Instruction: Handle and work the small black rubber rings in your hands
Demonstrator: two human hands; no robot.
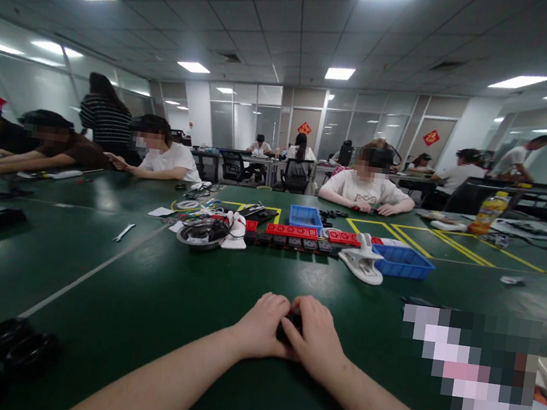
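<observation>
Left hand and right hand meet over the green table, fingers curled about 1 dark object between them, mostly hidden; whether either grips it cannot be told. Black rings, lower left: partly cut off.

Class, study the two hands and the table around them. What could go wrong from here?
The left hand and right hand cover most of a dark object, so a slip might go unnoticed.
The bottle stands upright on the table; a knock could topple it.
Loose cables behind the bowl might snag.
</observation>
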